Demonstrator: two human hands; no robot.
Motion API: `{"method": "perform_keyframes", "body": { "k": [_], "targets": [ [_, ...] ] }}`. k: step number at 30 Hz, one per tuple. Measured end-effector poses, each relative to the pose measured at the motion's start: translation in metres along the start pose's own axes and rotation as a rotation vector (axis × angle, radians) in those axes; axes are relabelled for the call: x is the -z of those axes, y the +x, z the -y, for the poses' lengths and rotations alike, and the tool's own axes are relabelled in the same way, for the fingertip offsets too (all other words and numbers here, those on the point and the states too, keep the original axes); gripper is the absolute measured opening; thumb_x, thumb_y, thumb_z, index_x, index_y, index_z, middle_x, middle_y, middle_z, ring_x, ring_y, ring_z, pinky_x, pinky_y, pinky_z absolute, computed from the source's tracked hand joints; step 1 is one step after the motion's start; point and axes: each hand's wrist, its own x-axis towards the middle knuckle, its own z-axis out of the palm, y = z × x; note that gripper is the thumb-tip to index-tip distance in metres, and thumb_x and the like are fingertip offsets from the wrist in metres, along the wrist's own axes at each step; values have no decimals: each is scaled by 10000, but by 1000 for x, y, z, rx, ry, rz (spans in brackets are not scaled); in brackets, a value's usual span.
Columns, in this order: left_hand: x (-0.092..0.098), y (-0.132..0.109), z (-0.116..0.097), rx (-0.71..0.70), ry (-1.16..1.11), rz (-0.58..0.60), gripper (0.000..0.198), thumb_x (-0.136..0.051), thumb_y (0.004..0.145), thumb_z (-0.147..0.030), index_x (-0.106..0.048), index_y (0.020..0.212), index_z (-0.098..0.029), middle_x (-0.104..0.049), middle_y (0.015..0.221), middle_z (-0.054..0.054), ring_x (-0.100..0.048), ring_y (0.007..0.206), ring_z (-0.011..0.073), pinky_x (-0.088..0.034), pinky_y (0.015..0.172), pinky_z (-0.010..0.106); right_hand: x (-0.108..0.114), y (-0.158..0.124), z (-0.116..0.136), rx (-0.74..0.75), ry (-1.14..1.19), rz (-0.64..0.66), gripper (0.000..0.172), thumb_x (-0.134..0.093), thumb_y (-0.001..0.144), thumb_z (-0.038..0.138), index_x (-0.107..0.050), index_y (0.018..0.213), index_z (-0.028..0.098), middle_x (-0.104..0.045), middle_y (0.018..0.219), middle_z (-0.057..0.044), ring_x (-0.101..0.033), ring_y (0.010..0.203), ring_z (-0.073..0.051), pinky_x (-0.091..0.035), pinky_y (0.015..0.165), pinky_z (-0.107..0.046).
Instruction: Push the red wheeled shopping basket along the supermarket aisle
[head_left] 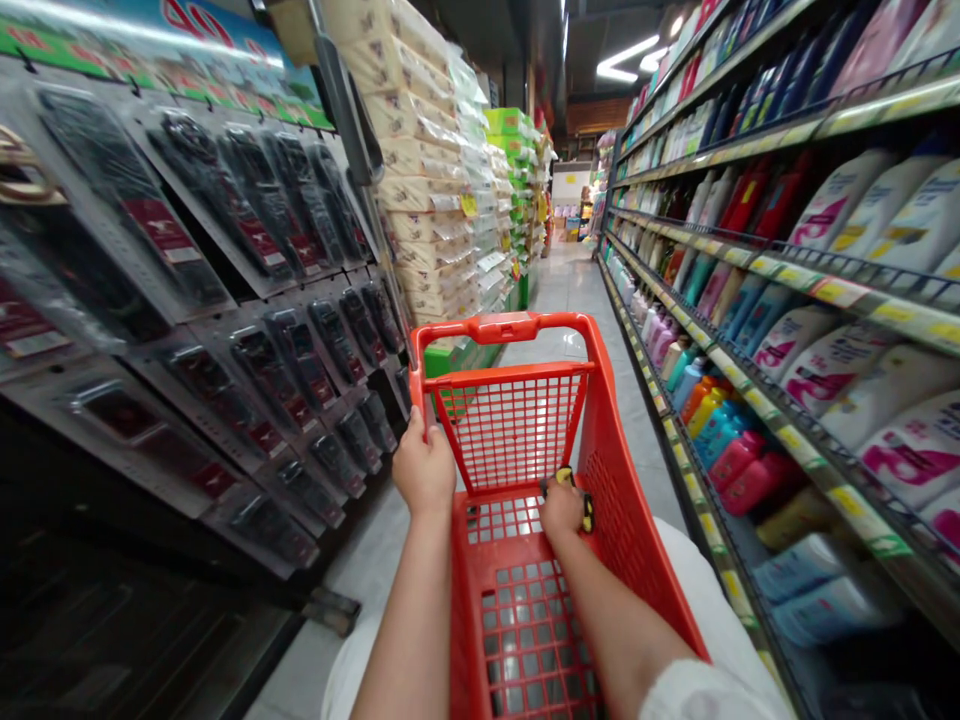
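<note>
A red plastic shopping basket (517, 380) with grid walls and floor fills the middle of the head view. My left hand (424, 465) is closed round its left rim, thumb on top. Inside the basket, near the far grid panel, my right hand (562, 512) is closed on a small black-and-yellow object (587, 508). My fingers cover much of that object, so its kind does not show. The basket's bar handle (510, 326) stands up at the far end, with neither hand on it.
Packaged belts (172, 220) hang on a rack close at the left. Stacked tissue packs (420, 150) stand beyond it. Shelves of bottles (825, 330) line the right side. Between them a grey tiled aisle (570, 280) runs ahead.
</note>
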Motion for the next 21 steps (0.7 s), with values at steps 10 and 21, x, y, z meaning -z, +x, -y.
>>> {"method": "perform_keyframes", "body": {
  "k": [10, 21],
  "targets": [
    [-1, 0, 3, 14, 23, -24, 470, -455, 873, -218, -530, 1335, -171, -620, 1252, 114, -639, 1072, 251, -499, 873, 313, -35, -26, 131, 612, 34, 298, 352, -513, 819, 133, -629, 1144, 201, -655, 1134, -108, -575, 1088, -218, -431, 886, -329],
    [2, 0, 4, 2, 27, -9, 474, -447, 880, -205, -515, 1348, -173, -594, 1289, 102, -628, 1091, 248, -495, 898, 321, -10, -25, 42, 808, -31, 309, 475, -437, 870, 217, -493, 1325, 344, -587, 1257, -76, -482, 1218, -237, -353, 966, -437]
  ]
}}
